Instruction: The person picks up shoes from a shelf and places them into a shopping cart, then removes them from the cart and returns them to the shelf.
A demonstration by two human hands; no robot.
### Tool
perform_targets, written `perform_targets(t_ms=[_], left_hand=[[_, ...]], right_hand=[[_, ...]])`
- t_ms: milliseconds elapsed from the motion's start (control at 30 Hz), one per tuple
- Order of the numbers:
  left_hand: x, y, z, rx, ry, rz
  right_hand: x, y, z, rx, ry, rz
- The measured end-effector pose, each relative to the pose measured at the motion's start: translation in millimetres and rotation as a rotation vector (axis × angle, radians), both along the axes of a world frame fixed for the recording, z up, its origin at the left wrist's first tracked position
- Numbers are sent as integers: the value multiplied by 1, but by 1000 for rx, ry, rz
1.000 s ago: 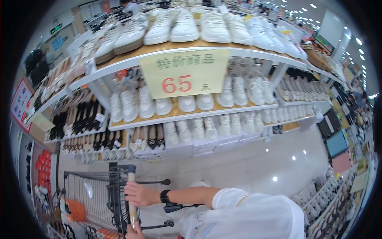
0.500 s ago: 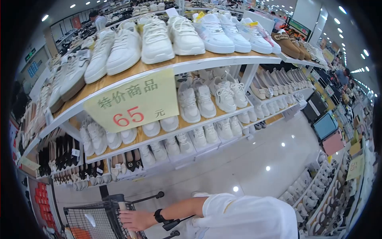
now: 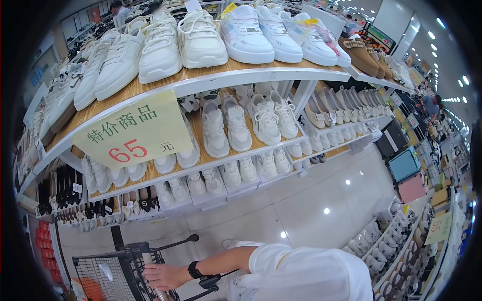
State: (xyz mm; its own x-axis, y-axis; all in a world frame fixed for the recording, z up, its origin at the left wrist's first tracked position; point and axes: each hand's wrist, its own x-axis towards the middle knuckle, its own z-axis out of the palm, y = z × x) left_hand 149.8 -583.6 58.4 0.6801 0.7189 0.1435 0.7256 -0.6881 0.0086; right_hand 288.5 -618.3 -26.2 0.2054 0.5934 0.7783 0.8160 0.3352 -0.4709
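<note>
My right hand [image 3: 164,276] rests on the pale handle bar [image 3: 148,258] of a black wire shopping cart [image 3: 108,271], its fingers curled over the bar. A black watch [image 3: 194,270] is on that wrist, below a short white sleeve [image 3: 266,258]. Part of an orange thing [image 3: 90,288] shows through the cart's mesh. My left hand is out of the picture. Above the cart, white sneakers [image 3: 203,40] line the top of a shelf rack, whose yellow price sign [image 3: 131,129] reads 65.
Lower shelves hold more white sneakers [image 3: 216,128], flats [image 3: 321,108] and dark shoes [image 3: 73,185]. Brown clogs [image 3: 359,55] stand on the top right. A glossy tiled floor [image 3: 301,200] separates this rack from another shoe rack [image 3: 396,251]. Suitcases [image 3: 404,163] stand farther right. Several people are in the distance.
The shelves and price sign have shifted left in view, and the top shoes sit slightly higher. My right hand stays on the cart handle.
</note>
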Motion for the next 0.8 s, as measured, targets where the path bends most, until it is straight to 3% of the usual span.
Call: perform_targets(t_ms=[100,267,467,800], left_hand=[[0,-26,8,-1,36,-8],[-19,-46,-23,43,-18,-9],[-26,-92,-12,-68,12,59],[-48,-168,-12,-52,41,52]], right_hand=[[-2,-20,-2,14,-9,-13],[-9,-56,2,32,-53,-47],[-21,-106,8,-122,-78,-97],[-42,-189,21,-53,-112,-134]])
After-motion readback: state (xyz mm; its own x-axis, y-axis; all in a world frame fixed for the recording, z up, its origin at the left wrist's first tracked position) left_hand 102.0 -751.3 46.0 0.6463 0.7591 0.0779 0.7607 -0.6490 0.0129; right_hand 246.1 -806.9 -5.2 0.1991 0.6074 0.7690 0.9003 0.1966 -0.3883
